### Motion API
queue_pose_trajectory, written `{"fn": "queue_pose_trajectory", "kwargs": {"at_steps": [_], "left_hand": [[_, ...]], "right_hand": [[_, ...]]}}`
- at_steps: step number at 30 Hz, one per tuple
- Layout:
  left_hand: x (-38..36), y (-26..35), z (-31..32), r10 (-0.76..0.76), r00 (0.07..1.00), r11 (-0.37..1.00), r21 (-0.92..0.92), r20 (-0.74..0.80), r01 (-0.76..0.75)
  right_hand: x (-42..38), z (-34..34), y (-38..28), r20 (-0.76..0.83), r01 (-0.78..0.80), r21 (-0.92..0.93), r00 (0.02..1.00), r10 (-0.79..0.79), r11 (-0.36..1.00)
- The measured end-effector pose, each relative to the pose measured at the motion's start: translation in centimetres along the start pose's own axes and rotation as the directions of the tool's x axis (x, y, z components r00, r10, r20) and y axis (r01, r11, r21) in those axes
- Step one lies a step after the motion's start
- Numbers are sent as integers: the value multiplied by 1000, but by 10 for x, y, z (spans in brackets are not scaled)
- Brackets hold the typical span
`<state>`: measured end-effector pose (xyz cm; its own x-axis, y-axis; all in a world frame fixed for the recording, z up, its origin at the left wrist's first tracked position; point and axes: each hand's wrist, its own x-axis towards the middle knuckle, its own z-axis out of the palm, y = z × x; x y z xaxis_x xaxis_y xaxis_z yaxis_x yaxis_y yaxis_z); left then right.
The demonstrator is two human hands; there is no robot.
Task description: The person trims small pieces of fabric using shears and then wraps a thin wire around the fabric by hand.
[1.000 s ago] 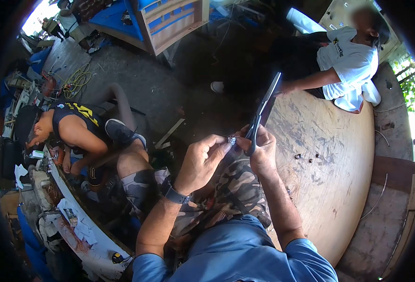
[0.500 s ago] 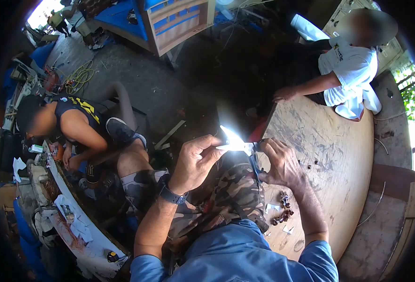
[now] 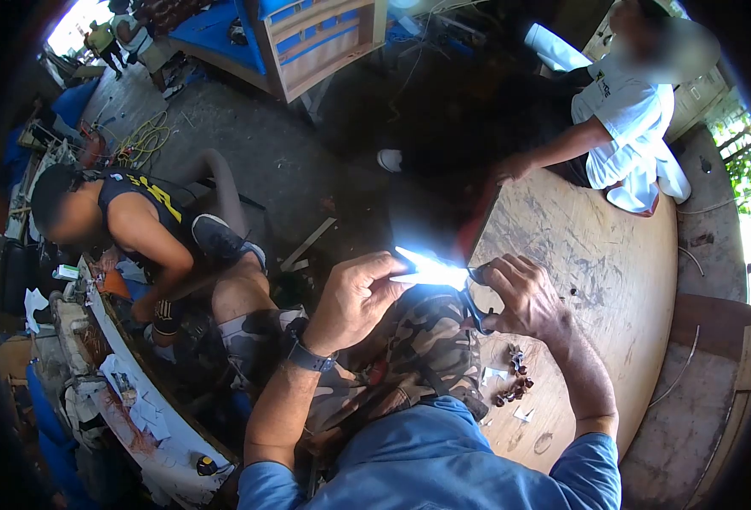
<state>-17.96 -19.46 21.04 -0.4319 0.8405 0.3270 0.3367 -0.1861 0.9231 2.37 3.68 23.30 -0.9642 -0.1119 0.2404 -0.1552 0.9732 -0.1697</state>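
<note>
My right hand (image 3: 520, 297) is wrapped round the dark handles of a pair of scissors (image 3: 480, 316), whose blades point left and stand apart in strong glare. My left hand (image 3: 360, 302), with a watch on its wrist, is pinched by the blade tips; what it holds is washed out by the glare. Below my right hand, small brown pieces (image 3: 514, 391) lie on the wooden table (image 3: 596, 340) beside white scraps (image 3: 524, 414).
A person in a dark top (image 3: 150, 221) bends over a long cluttered bench (image 3: 158, 446) at the left. Another person in a white shirt (image 3: 630, 110) rests a hand on the table's far edge. A wooden frame (image 3: 333, 68) stands at the back.
The scissors have opened wider and moved slightly right with my right hand. The person at the left has shifted their arms, and the one at the right has leaned and turned their head.
</note>
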Motion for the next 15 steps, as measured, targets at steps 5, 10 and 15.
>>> {"fn": "queue_pose_trajectory", "kwargs": {"at_steps": [5,10,15], "left_hand": [[-1,-4,6,-5,1000,1000,15,28,5],[0,1,-2,-111,994,994,-5,1,111],[4,1,8,-231,972,966,-132,-44,224]], "right_hand": [[-9,-10,2,30,7,34,1000,-8,999],[-21,-9,6,91,-131,63,988,125,989],[-10,7,-17,-9,-382,337,913,409,860]]}}
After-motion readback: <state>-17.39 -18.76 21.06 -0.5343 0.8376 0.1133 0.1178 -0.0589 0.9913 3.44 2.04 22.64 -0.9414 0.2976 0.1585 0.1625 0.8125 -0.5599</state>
